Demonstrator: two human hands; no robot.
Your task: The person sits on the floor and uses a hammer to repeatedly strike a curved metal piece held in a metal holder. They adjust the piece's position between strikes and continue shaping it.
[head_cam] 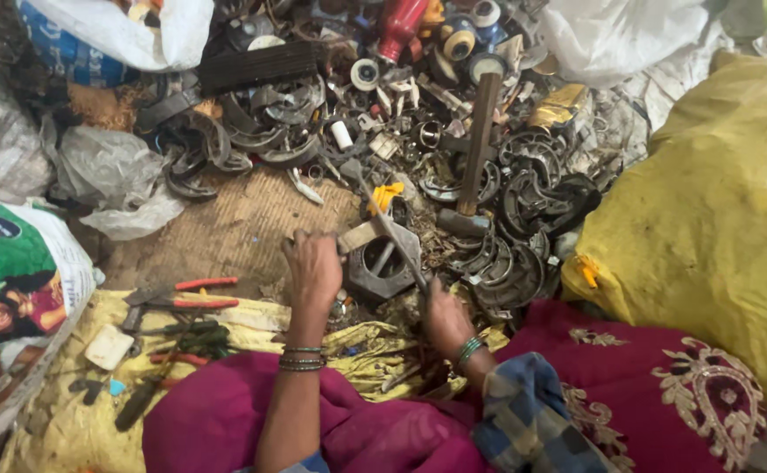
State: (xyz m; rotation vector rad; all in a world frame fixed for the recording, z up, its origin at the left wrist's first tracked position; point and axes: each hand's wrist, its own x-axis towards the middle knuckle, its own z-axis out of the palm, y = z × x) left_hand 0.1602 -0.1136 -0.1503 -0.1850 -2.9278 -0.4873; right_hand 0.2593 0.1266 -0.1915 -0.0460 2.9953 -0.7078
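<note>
Floor (pixel 226 236): woven mat w/ scrap-metal heap (pixel 453 149) at far side, big hex nut (pixel 385 263) & hammer (pixel 475 158) mid, red-handled pliers (pixel 186 293) on yellow cloth (pixel 77 420) left, yellow sack (pixel 707 219) right.

A person sits on the floor among heaps of scrap metal. The left hand (pixel 313 267) holds a flat metal piece (pixel 359 235) down on a big six-sided metal nut (pixel 381 260). The right hand (pixel 446 317) grips a long thin rod (pixel 394 232) that lies slanted across the nut. A hammer (pixel 473 158) stands just behind, head down, in a pile of curved dark metal parts (pixel 523 201). Pliers with red handles (pixel 182 293) lie on yellow cloth (pixel 252 320) to the left. A big yellow sack (pixel 707 219) is on the right.
</note>
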